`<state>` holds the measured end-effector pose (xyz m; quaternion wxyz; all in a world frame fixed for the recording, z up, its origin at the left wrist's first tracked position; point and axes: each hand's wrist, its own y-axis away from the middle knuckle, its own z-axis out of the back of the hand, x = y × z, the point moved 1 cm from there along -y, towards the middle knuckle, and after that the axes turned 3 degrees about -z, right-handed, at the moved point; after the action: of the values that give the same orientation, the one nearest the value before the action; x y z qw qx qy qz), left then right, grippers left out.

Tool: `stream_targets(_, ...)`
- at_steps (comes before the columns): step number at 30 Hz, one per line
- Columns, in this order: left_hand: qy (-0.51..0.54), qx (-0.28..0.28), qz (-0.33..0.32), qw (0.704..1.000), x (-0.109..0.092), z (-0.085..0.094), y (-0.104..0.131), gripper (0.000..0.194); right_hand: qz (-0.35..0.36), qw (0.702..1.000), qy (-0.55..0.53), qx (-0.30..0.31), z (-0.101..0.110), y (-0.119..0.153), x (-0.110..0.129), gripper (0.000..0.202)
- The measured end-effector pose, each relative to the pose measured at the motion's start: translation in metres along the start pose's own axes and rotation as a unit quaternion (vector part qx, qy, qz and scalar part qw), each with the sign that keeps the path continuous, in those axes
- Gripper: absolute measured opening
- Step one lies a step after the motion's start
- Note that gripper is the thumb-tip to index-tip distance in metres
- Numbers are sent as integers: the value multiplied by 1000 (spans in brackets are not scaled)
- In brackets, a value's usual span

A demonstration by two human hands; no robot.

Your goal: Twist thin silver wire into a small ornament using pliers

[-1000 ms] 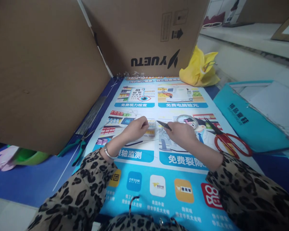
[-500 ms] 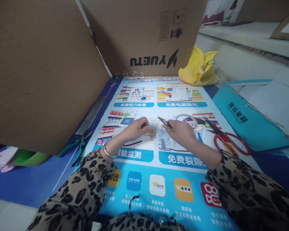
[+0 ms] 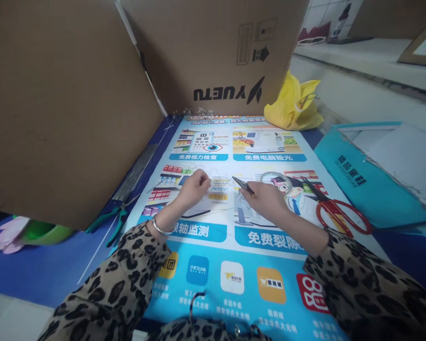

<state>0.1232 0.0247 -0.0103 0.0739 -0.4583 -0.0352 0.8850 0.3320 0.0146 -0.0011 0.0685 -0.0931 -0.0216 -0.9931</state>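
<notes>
While gripping pliers point(image 3: 245, 185) in the right hand point(image 3: 270, 196), pinching wire point(image 3: 223, 177) in the left hand point(image 3: 195, 187).

Over the middle of the poster point(image 3: 213, 253), with left thumb and forefinger pressed together on wire too fine to trace fully, and right fingers closed round pliers, nose toward the left hand but apart from it. To the right, near the right hand: scissors point(image 3: 332, 208) on the poster. Farther left: green pliers point(image 3: 121, 220) just beside strands point(image 3: 137, 173).
</notes>
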Motion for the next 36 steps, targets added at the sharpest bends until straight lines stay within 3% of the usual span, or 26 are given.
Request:
stream_targets(3,-12,10,-34,999,-4,2,4,9,1,1000,8,9,0,0,0,35)
stream_targets(10,61,102,15,993,-7,2,9,10,-6,1000,18,8,-1,-2,-3,38)
stream_targets(19,181,-42,59,981,-1,3,1,13,40,996,65,46,4,2,-1,36)
stream_targets(36,361,-82,42,928,-2,-6,4,18,94,977,136,136,16,-11,14,34)
